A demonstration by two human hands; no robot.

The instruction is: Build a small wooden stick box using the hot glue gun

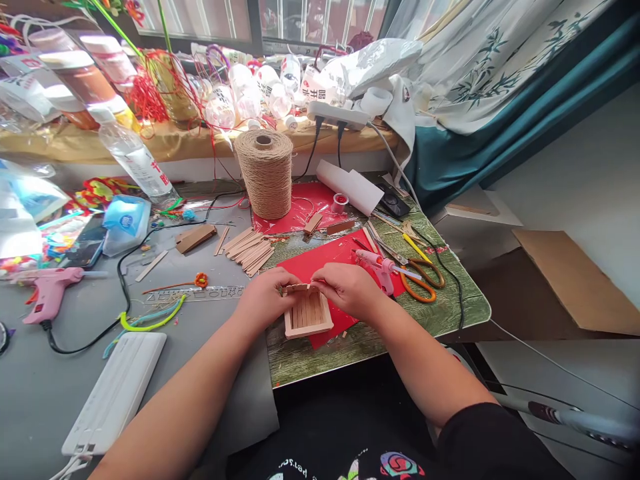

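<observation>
A small open box of craft sticks (309, 325) rests by the front edge of the table, partly over a red sheet (325, 339). My left hand (270, 293) is closed on the box's far left corner, thumb and fingers pinching the rim. At the middle of the same far rim, my right hand (345, 285) pinches with thumb and forefinger. Its fingertips hide what is between them, perhaps the end of a stick on the rim. Behind my hands lies a pile of loose craft sticks (249, 250).
A pink glue gun (377, 263) and orange-handled scissors (417, 280) lie right of my hands. A second pink glue gun (53, 290) and a white power bank (117, 393) are at left. A twine spool (265, 177) stands behind. Cables cross the table.
</observation>
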